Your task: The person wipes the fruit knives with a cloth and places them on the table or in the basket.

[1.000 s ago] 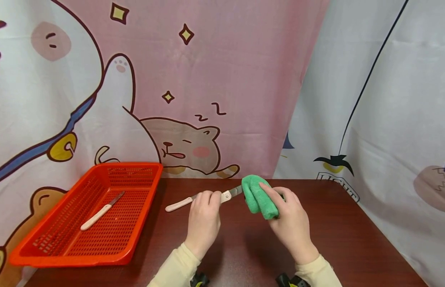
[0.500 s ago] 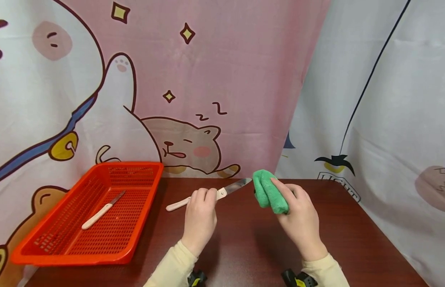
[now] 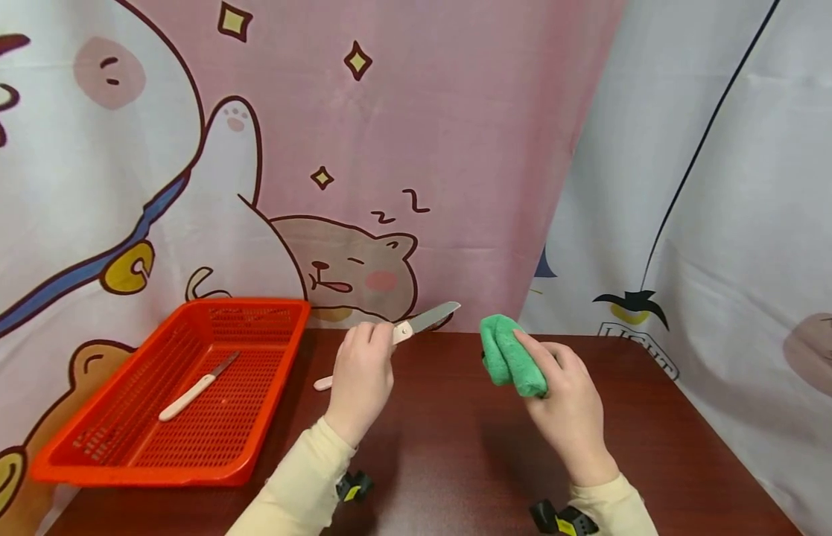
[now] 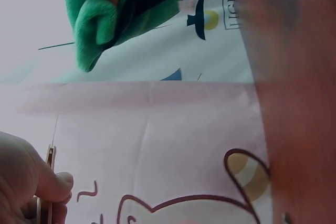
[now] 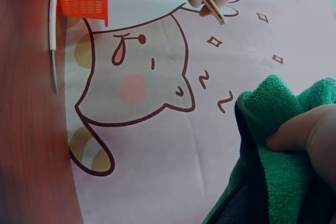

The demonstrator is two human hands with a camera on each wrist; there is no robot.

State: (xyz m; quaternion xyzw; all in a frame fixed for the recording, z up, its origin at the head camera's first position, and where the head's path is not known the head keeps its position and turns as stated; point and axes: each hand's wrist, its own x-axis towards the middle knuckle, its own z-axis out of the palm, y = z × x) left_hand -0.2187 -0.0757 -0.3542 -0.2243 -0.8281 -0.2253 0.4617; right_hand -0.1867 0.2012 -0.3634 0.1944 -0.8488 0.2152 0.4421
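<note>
My left hand [image 3: 360, 381] grips a white-handled knife [image 3: 434, 318] by its handle. The knife is raised above the table, its bare blade slanting up to the right. To the right, my right hand [image 3: 568, 413] pinches a folded green cloth [image 3: 511, 359], thumb pressed into the pile in the right wrist view; a dark side of the cloth [image 5: 286, 182] shows there too. Blade and cloth are apart. A second white-handled knife [image 5: 52, 35] lies on the table behind my left hand, mostly hidden in the head view. A third knife [image 3: 189, 397] lies in the red basket [image 3: 244, 473].
The basket stands at the left of the dark brown table [image 3: 449, 461]. A printed curtain [image 3: 469, 149] hangs right behind the table's back edge, and a white one [image 3: 724, 223] runs along the right side. Black devices are strapped at both wrists.
The knife blade has come out of the cloth. My left hand has lifted the knife up and left, while my right hand has shifted right with the cloth.
</note>
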